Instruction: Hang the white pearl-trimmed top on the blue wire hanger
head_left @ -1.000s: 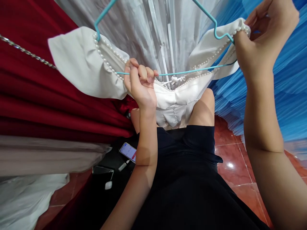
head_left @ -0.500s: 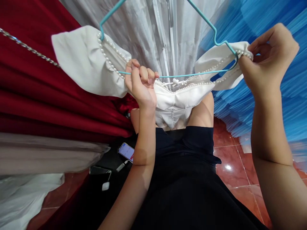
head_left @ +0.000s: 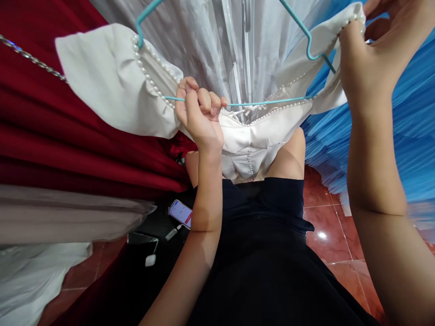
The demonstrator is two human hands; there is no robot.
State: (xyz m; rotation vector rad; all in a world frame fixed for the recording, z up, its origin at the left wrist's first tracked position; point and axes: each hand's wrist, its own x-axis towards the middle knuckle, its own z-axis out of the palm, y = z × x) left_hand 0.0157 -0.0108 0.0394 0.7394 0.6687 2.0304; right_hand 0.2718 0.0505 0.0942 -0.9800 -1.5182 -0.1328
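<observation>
Slanting in from the left edge, a rhinestone chain [head_left: 34, 59] crosses deep-red draped fabric [head_left: 68, 136] until a white sleeve hides it. Beneath the red: a beige fabric [head_left: 68, 213], then a white cloth [head_left: 37, 285] toward the lower left corner. Next rightward, on a dark surface [head_left: 159, 222]: a small white device [head_left: 150, 260] with a cord, and a lit smartphone [head_left: 179, 212], partly covered by the left forearm.

Upper middle: pearl-trimmed white bodice [head_left: 241, 138], spread wide in front of the person's knees, hung on a turquoise hanger [head_left: 299, 25]. Hanger's left bend sits at the pearl edge of the sleeve on that side. Left hand [head_left: 200, 111], just left of centre: grip closed, fingers curled about the hanger's lower bar, wrist in front of the bodice. Behind: silvery-white drapery [head_left: 197, 50]. Below: bare knees and dark shorts [head_left: 283, 194]. Right of the legs: red tiled floor [head_left: 329, 240], one bright reflection.

Right hand [head_left: 377, 59], upper right: grip pinching the pearl edge of the bodice's right-side sleeve, thumb on the near side; some fingertips hidden. Blue tulle [head_left: 414, 136] fills the background there.
</observation>
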